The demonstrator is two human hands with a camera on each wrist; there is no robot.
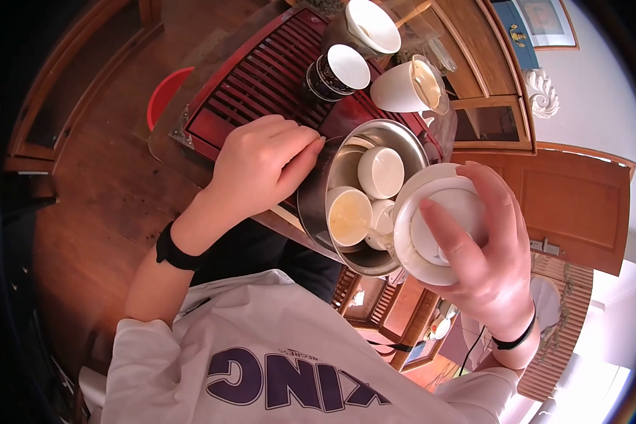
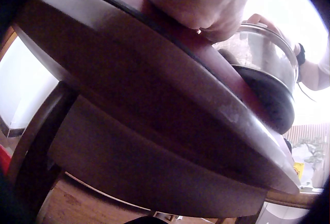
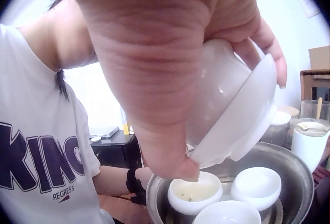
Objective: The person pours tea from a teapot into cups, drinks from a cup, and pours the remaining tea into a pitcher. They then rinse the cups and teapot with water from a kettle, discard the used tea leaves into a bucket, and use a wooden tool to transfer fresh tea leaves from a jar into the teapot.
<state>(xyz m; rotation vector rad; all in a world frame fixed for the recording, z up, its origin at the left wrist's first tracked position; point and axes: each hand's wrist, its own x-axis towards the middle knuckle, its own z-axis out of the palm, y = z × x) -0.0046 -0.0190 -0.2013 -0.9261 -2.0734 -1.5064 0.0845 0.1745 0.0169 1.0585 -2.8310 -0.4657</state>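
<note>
My right hand (image 1: pixel 491 261) grips a white gaiwan (image 1: pixel 405 226) by its rim, with a finger on its round top. The gaiwan is tilted over a stainless steel pot (image 1: pixel 316 194), and pale liquid shows at its lower edge. Inside the pot sit white teacups: one teacup (image 1: pixel 350 218) holds yellowish liquid, another teacup (image 1: pixel 381 173) is beside it, and a third is partly hidden by the gaiwan. In the right wrist view, small dark bits lie in the filled cup (image 3: pixel 196 192). My left hand (image 1: pixel 258 166) rests loosely curled at the tea tray's edge, holding nothing, left of the pot.
The slatted red tea tray (image 1: pixel 244 92) extends beyond my left hand. On it stand stacked dark cups (image 1: pixel 343 71), a large white-lined bowl (image 1: pixel 371 28) and a white pitcher (image 1: pixel 403 86) with a strainer on top. A red stool (image 1: pixel 166 99) is at the far left.
</note>
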